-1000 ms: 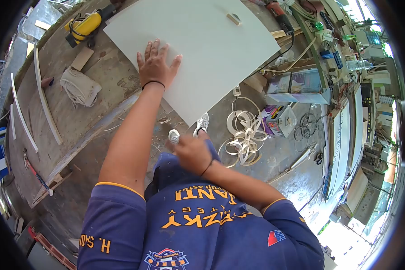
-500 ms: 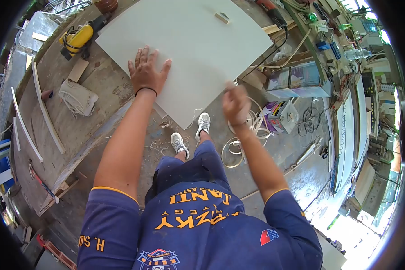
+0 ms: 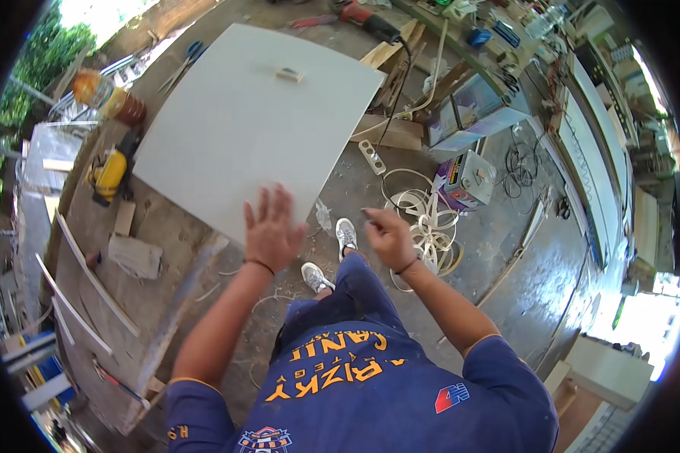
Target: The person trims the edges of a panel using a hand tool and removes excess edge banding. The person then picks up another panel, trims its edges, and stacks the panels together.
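A large white panel (image 3: 242,128) lies on the worn workbench (image 3: 166,264). My left hand (image 3: 273,230), slightly blurred, is over the panel's near corner with its fingers spread and nothing in them. My right hand (image 3: 391,240) is in the air to the right of that corner, fingers curled in a pinch around a small dark piece I cannot make out. On the panel's far part rests a small light block (image 3: 289,75). Coiled pale edging strips (image 3: 431,226) lie on the floor beyond my right hand.
A yellow tool (image 3: 111,175), a white cloth (image 3: 134,257) and long pale strips (image 3: 91,275) are left of the panel. A red power tool (image 3: 366,20) lies behind it. Cardboard boxes (image 3: 476,113), a power strip (image 3: 371,157) and a purple box (image 3: 461,181) stand to the right.
The view has shifted, and the panel appears turned and further left. My left hand is now at its near corner. My right hand moved from near my body out to the panel's right side.
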A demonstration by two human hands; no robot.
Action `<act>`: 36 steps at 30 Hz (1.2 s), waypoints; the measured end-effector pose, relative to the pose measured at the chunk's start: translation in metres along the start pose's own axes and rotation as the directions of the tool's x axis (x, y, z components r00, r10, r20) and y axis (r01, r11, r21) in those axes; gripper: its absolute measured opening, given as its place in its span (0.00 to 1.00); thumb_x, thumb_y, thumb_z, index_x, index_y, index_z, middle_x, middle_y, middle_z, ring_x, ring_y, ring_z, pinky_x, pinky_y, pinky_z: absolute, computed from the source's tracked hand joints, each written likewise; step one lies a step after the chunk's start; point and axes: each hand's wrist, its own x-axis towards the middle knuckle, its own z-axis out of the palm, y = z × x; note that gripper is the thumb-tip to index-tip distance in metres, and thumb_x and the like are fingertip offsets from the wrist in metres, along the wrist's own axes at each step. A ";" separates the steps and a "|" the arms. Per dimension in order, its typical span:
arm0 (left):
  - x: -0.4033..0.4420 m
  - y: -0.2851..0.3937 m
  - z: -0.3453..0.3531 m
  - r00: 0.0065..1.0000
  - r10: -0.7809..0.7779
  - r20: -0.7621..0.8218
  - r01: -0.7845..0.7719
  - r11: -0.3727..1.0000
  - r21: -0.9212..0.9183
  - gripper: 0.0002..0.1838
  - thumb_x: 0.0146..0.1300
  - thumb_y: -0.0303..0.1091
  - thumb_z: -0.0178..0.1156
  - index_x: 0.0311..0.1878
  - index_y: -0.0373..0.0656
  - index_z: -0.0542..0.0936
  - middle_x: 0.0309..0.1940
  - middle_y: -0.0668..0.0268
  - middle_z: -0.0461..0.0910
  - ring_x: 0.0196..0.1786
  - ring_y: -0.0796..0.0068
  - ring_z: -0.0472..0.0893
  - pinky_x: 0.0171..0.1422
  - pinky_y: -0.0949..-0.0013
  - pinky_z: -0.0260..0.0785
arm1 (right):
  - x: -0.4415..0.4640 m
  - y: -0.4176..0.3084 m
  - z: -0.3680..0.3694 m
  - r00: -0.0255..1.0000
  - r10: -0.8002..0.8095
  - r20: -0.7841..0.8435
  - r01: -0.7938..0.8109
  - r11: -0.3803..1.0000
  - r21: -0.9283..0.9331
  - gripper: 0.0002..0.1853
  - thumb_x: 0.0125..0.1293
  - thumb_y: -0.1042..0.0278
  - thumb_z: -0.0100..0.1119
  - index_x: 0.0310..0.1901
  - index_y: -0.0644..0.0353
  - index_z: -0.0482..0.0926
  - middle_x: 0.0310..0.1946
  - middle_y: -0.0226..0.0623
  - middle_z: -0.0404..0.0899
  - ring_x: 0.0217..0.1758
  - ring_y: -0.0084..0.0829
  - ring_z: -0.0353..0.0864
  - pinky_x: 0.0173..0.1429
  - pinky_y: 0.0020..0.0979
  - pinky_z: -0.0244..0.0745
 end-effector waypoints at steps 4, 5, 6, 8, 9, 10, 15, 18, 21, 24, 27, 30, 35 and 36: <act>0.041 0.034 -0.011 0.984 0.063 0.165 -0.064 0.998 -0.003 0.34 0.68 0.45 0.50 0.75 0.44 0.56 0.78 0.61 0.46 0.80 0.53 0.43 0.77 0.36 0.33 | -0.007 0.035 -0.027 0.954 0.258 -0.156 -0.250 0.966 0.068 0.15 0.59 0.75 0.62 0.48 0.65 0.80 0.29 0.36 0.78 0.30 0.26 0.77 0.36 0.27 0.73; 0.059 0.038 -0.007 0.983 0.069 0.173 -0.070 0.998 0.001 0.34 0.68 0.45 0.50 0.75 0.44 0.56 0.78 0.61 0.46 0.80 0.53 0.43 0.77 0.36 0.33 | -0.007 0.040 -0.029 0.916 0.373 -0.146 -0.358 0.926 0.116 0.15 0.59 0.74 0.63 0.48 0.66 0.80 0.29 0.35 0.79 0.30 0.24 0.77 0.36 0.26 0.73; 0.077 0.040 -0.001 0.985 0.093 0.145 -0.095 0.996 0.002 0.34 0.69 0.43 0.49 0.75 0.43 0.56 0.78 0.62 0.46 0.80 0.54 0.43 0.77 0.36 0.34 | -0.006 0.044 -0.030 0.867 0.481 -0.129 -0.459 0.873 0.165 0.15 0.59 0.74 0.64 0.48 0.66 0.79 0.28 0.34 0.79 0.31 0.21 0.77 0.37 0.26 0.73; 0.115 0.048 0.007 0.987 0.127 0.096 -0.127 0.992 -0.008 0.32 0.70 0.40 0.48 0.75 0.44 0.55 0.78 0.64 0.46 0.80 0.56 0.44 0.76 0.35 0.35 | -0.005 0.048 -0.026 0.853 0.511 -0.106 -0.482 0.850 0.213 0.16 0.58 0.73 0.64 0.48 0.67 0.79 0.28 0.35 0.80 0.31 0.21 0.77 0.37 0.26 0.74; 0.135 0.052 0.009 0.986 0.133 0.103 -0.134 0.991 0.003 0.32 0.70 0.40 0.48 0.75 0.44 0.55 0.78 0.64 0.46 0.80 0.56 0.44 0.76 0.35 0.35 | -0.002 0.049 -0.024 0.841 0.535 -0.081 -0.502 0.828 0.249 0.16 0.58 0.73 0.64 0.48 0.68 0.79 0.28 0.36 0.81 0.31 0.22 0.78 0.37 0.26 0.74; 0.154 0.057 0.011 0.986 0.120 0.119 -0.124 0.992 0.026 0.32 0.69 0.39 0.48 0.75 0.46 0.55 0.78 0.64 0.46 0.80 0.56 0.43 0.76 0.35 0.35 | 0.001 0.049 -0.023 0.852 0.513 -0.102 -0.479 0.844 0.242 0.16 0.58 0.73 0.64 0.48 0.68 0.79 0.27 0.35 0.80 0.30 0.22 0.78 0.37 0.26 0.74; 0.228 0.079 0.016 0.985 0.101 0.137 -0.113 0.990 0.085 0.33 0.67 0.36 0.50 0.75 0.53 0.56 0.78 0.67 0.46 0.80 0.57 0.44 0.76 0.33 0.37 | 0.033 0.069 -0.040 0.842 0.536 -0.057 -0.499 0.815 0.295 0.16 0.58 0.72 0.63 0.48 0.67 0.79 0.26 0.37 0.80 0.29 0.22 0.77 0.36 0.28 0.73; 0.249 0.089 0.014 0.988 0.022 0.155 -0.039 0.994 0.102 0.32 0.68 0.35 0.48 0.75 0.53 0.56 0.79 0.66 0.45 0.80 0.57 0.43 0.76 0.34 0.36 | 0.064 0.089 -0.054 0.864 0.501 -0.045 -0.488 0.857 0.167 0.17 0.56 0.71 0.63 0.47 0.67 0.78 0.26 0.39 0.79 0.28 0.25 0.76 0.35 0.29 0.72; 0.245 0.089 0.018 0.992 -0.015 0.122 0.005 0.996 0.085 0.31 0.67 0.33 0.48 0.75 0.52 0.57 0.78 0.65 0.47 0.79 0.55 0.45 0.76 0.35 0.37 | 0.106 0.101 -0.059 0.903 0.427 -0.047 -0.420 0.901 0.105 0.17 0.54 0.71 0.61 0.46 0.66 0.78 0.25 0.44 0.77 0.27 0.33 0.77 0.35 0.32 0.72; 0.188 0.070 0.017 0.987 0.115 0.113 -0.116 0.993 -0.001 0.32 0.65 0.33 0.51 0.73 0.47 0.59 0.77 0.63 0.51 0.78 0.55 0.50 0.76 0.37 0.41 | 0.169 0.110 -0.057 0.979 0.130 -0.154 -0.115 0.988 0.106 0.14 0.56 0.72 0.60 0.46 0.62 0.79 0.28 0.46 0.79 0.30 0.40 0.79 0.37 0.36 0.74; 0.095 0.055 -0.005 0.974 0.103 0.203 -0.107 0.994 0.007 0.31 0.61 0.30 0.51 0.70 0.40 0.64 0.75 0.60 0.56 0.78 0.55 0.52 0.77 0.39 0.39 | 0.244 0.099 -0.060 0.973 -0.133 -0.186 0.110 0.986 -0.127 0.12 0.58 0.75 0.58 0.45 0.57 0.80 0.31 0.44 0.78 0.35 0.44 0.80 0.39 0.41 0.75; -0.013 0.026 -0.008 0.971 0.045 0.233 -0.048 0.999 0.007 0.27 0.65 0.32 0.50 0.68 0.40 0.67 0.74 0.57 0.58 0.78 0.54 0.51 0.79 0.45 0.38 | 0.287 0.095 -0.054 0.940 -0.263 -0.218 0.214 0.950 -0.226 0.13 0.57 0.76 0.58 0.44 0.54 0.80 0.33 0.40 0.77 0.39 0.43 0.81 0.39 0.42 0.76; -0.061 -0.035 -0.020 0.984 -0.084 0.159 0.096 0.993 -0.072 0.24 0.69 0.36 0.48 0.68 0.44 0.69 0.75 0.57 0.57 0.79 0.55 0.51 0.79 0.49 0.36 | 0.294 0.089 -0.040 0.932 -0.357 -0.070 0.275 0.818 -0.506 0.14 0.55 0.75 0.58 0.44 0.52 0.81 0.32 0.36 0.77 0.40 0.41 0.79 0.41 0.40 0.78; -0.050 -0.041 -0.026 0.982 -0.132 0.133 0.145 0.986 -0.087 0.25 0.69 0.36 0.47 0.68 0.45 0.69 0.75 0.57 0.57 0.79 0.55 0.50 0.80 0.50 0.35 | 0.292 0.083 -0.037 0.944 -0.312 -0.106 0.221 0.838 -0.499 0.14 0.55 0.75 0.57 0.43 0.52 0.81 0.32 0.37 0.77 0.41 0.42 0.79 0.42 0.40 0.78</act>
